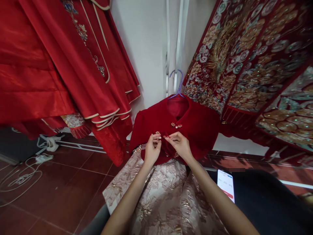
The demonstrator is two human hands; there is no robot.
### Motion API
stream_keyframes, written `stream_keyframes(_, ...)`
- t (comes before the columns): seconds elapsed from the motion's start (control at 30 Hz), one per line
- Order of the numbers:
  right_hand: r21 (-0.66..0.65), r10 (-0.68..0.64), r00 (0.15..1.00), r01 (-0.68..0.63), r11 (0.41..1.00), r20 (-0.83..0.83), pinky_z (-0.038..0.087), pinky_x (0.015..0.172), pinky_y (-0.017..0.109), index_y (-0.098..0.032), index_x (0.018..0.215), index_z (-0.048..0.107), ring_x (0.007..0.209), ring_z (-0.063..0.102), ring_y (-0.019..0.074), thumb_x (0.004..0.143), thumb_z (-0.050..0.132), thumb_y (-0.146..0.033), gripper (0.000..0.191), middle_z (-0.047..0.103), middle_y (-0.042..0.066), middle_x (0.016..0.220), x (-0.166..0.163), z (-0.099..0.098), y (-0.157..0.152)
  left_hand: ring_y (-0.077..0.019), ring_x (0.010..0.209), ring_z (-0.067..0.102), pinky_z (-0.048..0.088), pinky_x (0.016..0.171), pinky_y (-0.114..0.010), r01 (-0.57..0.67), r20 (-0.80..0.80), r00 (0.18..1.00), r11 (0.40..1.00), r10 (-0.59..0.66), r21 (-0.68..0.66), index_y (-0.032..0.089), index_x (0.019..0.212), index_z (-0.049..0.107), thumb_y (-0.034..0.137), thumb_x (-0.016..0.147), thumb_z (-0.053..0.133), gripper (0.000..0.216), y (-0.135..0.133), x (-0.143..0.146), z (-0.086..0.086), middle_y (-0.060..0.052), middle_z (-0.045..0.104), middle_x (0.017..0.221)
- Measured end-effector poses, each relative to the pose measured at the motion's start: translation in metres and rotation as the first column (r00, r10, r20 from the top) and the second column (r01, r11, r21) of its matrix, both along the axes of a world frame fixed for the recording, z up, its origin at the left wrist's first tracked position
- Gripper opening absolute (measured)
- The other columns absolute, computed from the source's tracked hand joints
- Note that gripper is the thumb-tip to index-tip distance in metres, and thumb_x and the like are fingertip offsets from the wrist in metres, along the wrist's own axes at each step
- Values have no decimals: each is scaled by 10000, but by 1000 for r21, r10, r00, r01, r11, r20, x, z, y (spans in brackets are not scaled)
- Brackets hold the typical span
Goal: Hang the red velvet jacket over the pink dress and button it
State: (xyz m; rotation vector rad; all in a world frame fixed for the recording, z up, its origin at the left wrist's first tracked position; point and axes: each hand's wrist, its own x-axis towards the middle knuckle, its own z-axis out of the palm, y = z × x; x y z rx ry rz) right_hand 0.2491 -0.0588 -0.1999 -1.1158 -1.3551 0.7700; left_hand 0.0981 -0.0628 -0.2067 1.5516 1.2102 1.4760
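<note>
Our left hand (152, 150) and right hand (180, 143) pinch the beaded clasp (157, 133) of the soft, limp red jacket (198, 127); fragile beads, we judge

Phone (225, 185) digits are too tiny to read, the fastener (157, 133) pinched between left hand (152, 150) and right hand (180, 144) is mostly covered, and the red robes (49, 58) run off the top.

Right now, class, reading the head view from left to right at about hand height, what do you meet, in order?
White cables → red satin robes → left hand → right hand, both pinching the front of the red jacket → phone → embroidered garments.
</note>
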Motion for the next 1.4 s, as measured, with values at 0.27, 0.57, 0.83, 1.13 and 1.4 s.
stream_keyframes(0.27, 5, 33, 998, -33, 999, 44, 551, 658, 285, -194, 805, 594, 689, 638, 158, 748, 662, -468, 288, 651, 34, 750, -12, 11, 0, -138, 794, 648, 544, 724, -274, -3, 0, 1000, 1000, 3, -11, 150, 1023, 653, 205, 796, 600, 240, 0, -3, 6, -87, 698, 1006)
stream_keyframes(0.57, 81, -11, 995, 3, 997, 99, 555, 675, 293, -191, 830, 593, 712, 638, 159, 800, 615, -449, 260, 657, 44, 776, -17, 8, -5, -150, 785, 678, 549, 751, -289, -55, -31, 998, 998, 55, 14, 149, 963, 693, 269, 803, 621, 212, -3, -4, 10, -78, 727, 950)
stream_keyframes(0.83, 86, -14, 990, 2, 996, 143, 570, 703, 304, -187, 879, 621, 758, 664, 168, 840, 569, -413, 235, 685, 61, 847, -20, 10, -5, -147, 862, 647, 533, 785, -286, 4, -147, 989, 994, 12, 110, 168, 999, 600, 267, 849, 573, 181, -1, -10, 6, -75, 661, 985)
stream_keyframes(1.13, -159, 202, 964, -175, 972, 173, 576, 664, 316, -206, 1021, 633, 699, 686, 167, 872, 503, -390, 270, 700, 44, 835, 41, -25, -28, -155, 922, 580, 490, 875, -338, -188, -133, 973, 982, 186, 1, 182, 979, 501, 90, 832, 454, 180, -55, 24, -53, -65, 566, 975)
stream_keyframes(1.4, -228, 313, 842, -232, 946, 440, 539, 730, 331, -212, 890, 660, 750, 667, 186, 781, 597, -259, 134, 707, 44, 825, 60, -27, -37, -151, 805, 607, 485, 761, -309, -146, -281, 952, 987, 121, -69, 197, 961, 475, 166, 811, 535, 164, -59, 26, -61, -26, 598, 911)
